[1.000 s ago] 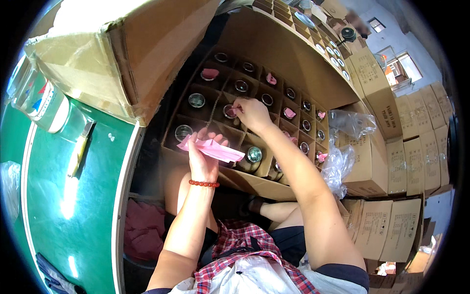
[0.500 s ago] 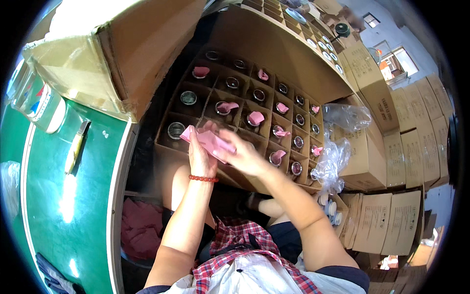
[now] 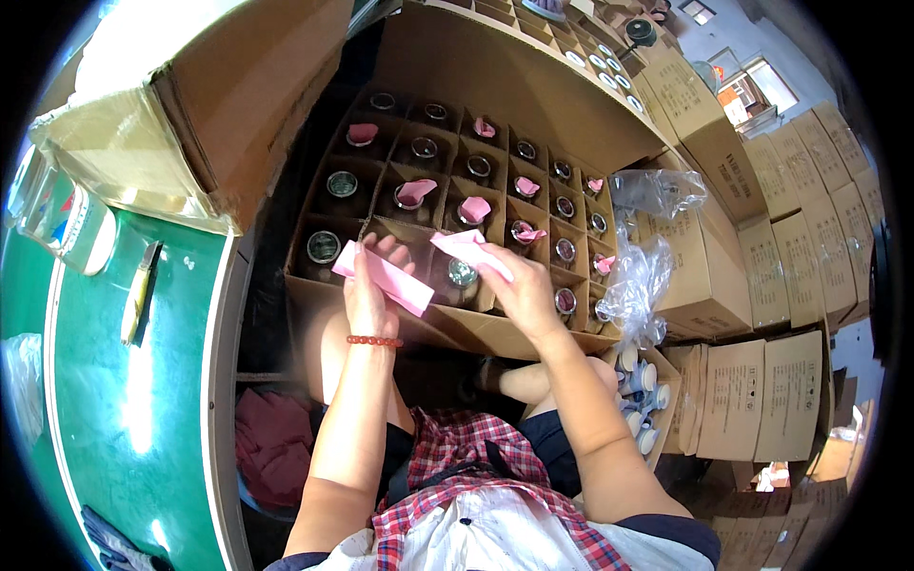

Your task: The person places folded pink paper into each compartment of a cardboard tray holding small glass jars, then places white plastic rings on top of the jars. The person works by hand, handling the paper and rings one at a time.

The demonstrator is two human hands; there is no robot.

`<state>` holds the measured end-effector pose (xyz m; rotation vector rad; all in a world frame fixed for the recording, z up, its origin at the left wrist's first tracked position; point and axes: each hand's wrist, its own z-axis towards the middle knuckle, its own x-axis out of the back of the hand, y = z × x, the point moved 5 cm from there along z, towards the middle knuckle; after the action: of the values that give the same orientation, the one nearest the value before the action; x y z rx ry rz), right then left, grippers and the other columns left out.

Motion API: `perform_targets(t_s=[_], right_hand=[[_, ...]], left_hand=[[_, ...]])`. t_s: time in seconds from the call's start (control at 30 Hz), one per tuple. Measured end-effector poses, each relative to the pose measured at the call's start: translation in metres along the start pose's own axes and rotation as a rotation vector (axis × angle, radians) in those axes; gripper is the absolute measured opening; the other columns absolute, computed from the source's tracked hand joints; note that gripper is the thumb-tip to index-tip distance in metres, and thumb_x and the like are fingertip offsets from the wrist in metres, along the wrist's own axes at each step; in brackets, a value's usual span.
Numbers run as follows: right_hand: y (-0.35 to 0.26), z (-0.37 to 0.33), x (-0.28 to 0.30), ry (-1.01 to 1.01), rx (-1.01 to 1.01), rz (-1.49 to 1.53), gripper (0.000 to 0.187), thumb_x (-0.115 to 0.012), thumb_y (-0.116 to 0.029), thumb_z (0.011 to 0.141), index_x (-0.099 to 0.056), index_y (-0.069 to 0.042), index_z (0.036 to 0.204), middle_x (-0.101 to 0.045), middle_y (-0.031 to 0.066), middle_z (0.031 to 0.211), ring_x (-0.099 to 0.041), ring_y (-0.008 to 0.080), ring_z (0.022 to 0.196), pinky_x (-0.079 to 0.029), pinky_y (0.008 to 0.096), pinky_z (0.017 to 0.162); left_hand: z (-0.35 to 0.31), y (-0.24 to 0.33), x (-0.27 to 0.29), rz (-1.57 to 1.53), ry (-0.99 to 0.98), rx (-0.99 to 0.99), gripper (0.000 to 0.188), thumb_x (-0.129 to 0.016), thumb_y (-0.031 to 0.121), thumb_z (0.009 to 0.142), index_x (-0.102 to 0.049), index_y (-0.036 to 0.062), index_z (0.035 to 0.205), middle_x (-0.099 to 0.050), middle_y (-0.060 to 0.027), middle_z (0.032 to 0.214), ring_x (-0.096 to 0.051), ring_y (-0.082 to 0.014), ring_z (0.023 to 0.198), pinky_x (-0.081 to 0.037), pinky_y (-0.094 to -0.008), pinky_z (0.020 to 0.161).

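Half a second ago both hands met over one pink bundle at the near edge of the divided carton [image 3: 457, 328]; now they have parted. The left hand [image 3: 367, 290] keeps the stack of pink slips [image 3: 383, 276] pinched between thumb and fingers, closed on it, above the carton's front-left cells. The right hand [image 3: 524, 285] has drawn a single pink slip [image 3: 468, 249] away and grips it in closed fingers, just right of the stack and over the carton's front row. More cells held pink slips in the earlier view's middle rows than a second ago, and they remain filled.

The carton is brown corrugated cardboard, split by thin card dividers into square cells. Most cells hold a round jar [image 3: 463, 273] with a shiny metal lid; several jars carry a crumpled pink slip on top. The slips are thin, matte, rectangular paper. A red bead bracelet [image 3: 373, 340] rings the left wrist, below the carton's front wall. Right of the carton lies crinkled clear plastic wrap [image 3: 633, 281], glossy and bunched. Left of the carton runs a smooth green table [image 3: 133, 419].
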<state>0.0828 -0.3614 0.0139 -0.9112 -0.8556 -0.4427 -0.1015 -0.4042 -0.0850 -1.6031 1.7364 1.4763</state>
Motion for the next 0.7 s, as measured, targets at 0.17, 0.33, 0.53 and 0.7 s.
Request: perform_targets(t_s=[0.17,0.33,0.53,0.7], right_hand=[[0.017,-0.007,-0.016,-0.269,0.178,-0.530,0.020,-0.058,-0.013,0.079,-0.065,-0.008,0.097,-0.065,0.0054,0.092,-0.063,0.0272,0.077,-0.050,0.0372,0.062],[0.021,-0.003,-0.071,-0.430,0.360,-0.780,0.018,-0.055,-0.010,0.073,-0.064,-0.008,0.087,-0.061,0.0061,0.089,-0.059,0.0264,0.090,-0.049,0.0366,0.073],[0.029,0.011,-0.063,-0.375,0.079,-0.265,0.026,-0.055,-0.005,0.077,-0.050,0.000,0.101,-0.057,0.0179,0.094,-0.058,0.0361,0.087,-0.049,0.0460,0.071],[0.050,-0.007,-0.065,-0.241,0.069,-0.292,0.023,-0.058,-0.017,0.083,-0.053,-0.002,0.100,-0.060,0.0178,0.100,-0.056,0.0343,0.102,-0.041,0.0468,0.090]], left_hand=[[0.005,0.006,0.014,0.009,0.094,0.016,0.020,-0.055,0.022,0.091,-0.047,0.0050,0.097,-0.059,-0.0086,0.086,-0.062,-0.0203,0.068,-0.053,-0.0322,0.058],[0.008,0.003,0.016,-0.013,0.012,0.053,0.018,-0.061,0.019,0.088,-0.047,0.0114,0.080,-0.044,0.0024,0.060,-0.045,-0.0100,0.049,-0.042,-0.0258,0.046],[0.010,-0.001,0.021,-0.170,-0.037,0.113,0.022,-0.053,0.025,0.092,-0.043,0.0133,0.076,-0.038,0.0027,0.056,-0.039,-0.0114,0.049,-0.042,-0.0295,0.051],[0.006,-0.008,0.007,-0.129,-0.001,0.152,0.029,-0.055,0.032,0.089,-0.044,0.0149,0.069,-0.049,-0.0013,0.065,-0.048,-0.0151,0.060,-0.044,-0.0290,0.056]])
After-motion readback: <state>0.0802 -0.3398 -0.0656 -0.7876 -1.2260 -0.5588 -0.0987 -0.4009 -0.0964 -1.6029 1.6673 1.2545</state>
